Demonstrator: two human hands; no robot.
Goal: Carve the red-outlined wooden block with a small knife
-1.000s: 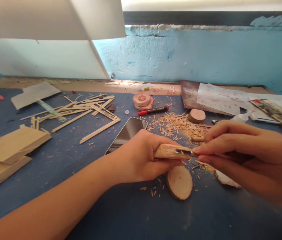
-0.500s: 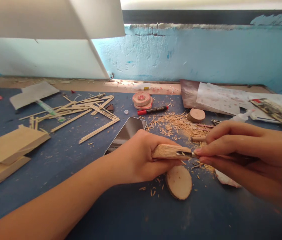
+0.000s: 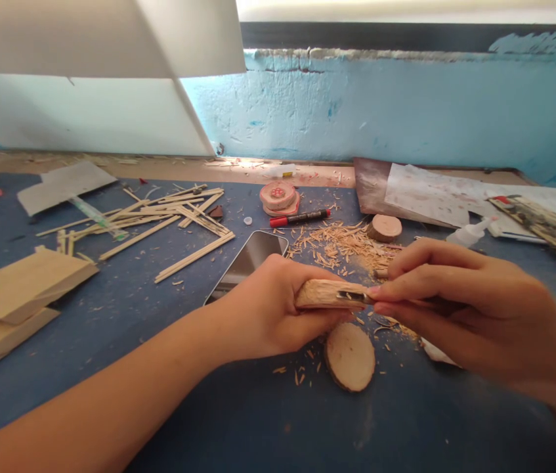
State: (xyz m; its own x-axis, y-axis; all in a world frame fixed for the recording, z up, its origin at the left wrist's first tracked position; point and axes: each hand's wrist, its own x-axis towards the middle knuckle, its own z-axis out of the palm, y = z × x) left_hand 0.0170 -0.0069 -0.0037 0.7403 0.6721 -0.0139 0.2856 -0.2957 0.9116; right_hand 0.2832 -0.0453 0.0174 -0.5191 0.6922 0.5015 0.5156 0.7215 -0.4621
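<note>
My left hand [image 3: 282, 305] is closed around a wood slice [image 3: 320, 294], held edge-on above the table with its bark stripped to pale wood. Between the fingertips of my right hand [image 3: 459, 309] is a carving gouge [image 3: 351, 296], its metal blade lying along the slice's edge and pointing left. My fingers and palm hide most of the tool's handle. Just below, a second wood slice [image 3: 350, 358] with bark on its rim lies flat on the table. A heap of wood shavings [image 3: 346, 243] is spread behind my hands.
A phone [image 3: 245, 263] lies behind my left wrist. Beyond are a red marker [image 3: 300, 218], stacked painted slices [image 3: 278, 198], a small wood round [image 3: 384, 227] and a glue bottle [image 3: 469, 233]. Thin sticks [image 3: 174, 213] and wooden boards [image 3: 16, 289] are at left.
My right hand has moved left, and the gouge blade has slid further left along the slice's edge. My left hand, with the slice, has shifted very slightly left and up.
</note>
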